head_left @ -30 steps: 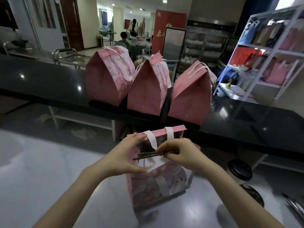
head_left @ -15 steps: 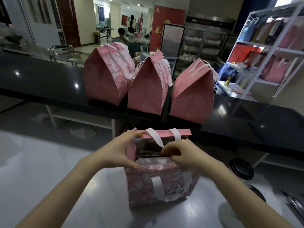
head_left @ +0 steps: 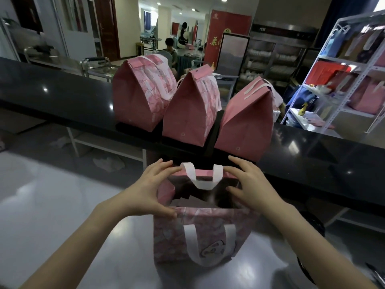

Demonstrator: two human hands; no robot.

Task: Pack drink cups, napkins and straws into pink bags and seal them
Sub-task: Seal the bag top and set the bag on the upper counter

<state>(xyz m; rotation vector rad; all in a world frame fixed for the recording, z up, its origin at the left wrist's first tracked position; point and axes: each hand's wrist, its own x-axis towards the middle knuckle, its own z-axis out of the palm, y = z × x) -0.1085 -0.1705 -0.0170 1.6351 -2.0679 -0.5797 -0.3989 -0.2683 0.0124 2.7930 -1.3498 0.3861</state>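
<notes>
An open pink bag point(head_left: 200, 236) with white handles stands on the steel table point(head_left: 52, 205) right in front of me. Its inside is dark; something pale point(head_left: 185, 200) shows within, and I cannot tell what. My left hand point(head_left: 145, 188) spans the bag's left side, fingers on the far rim and thumb on the near rim. My right hand point(head_left: 250, 188) holds the right side, with its thumb inside the mouth. Three sealed pink bags point(head_left: 141, 97) point(head_left: 187, 109) point(head_left: 248, 117) stand in a row on the black counter point(head_left: 62, 94) behind.
A black-lidded cup point(head_left: 314, 224) stands on the table to the right, mostly hidden by my right forearm. Dark straws point(head_left: 375, 274) lie at the lower right edge. A white shelf rack point(head_left: 343, 80) with bags stands at the back right. People sit far behind.
The dark straw my right hand held over the bag's mouth has gone out of sight. Both hands have moved apart to the bag's two sides.
</notes>
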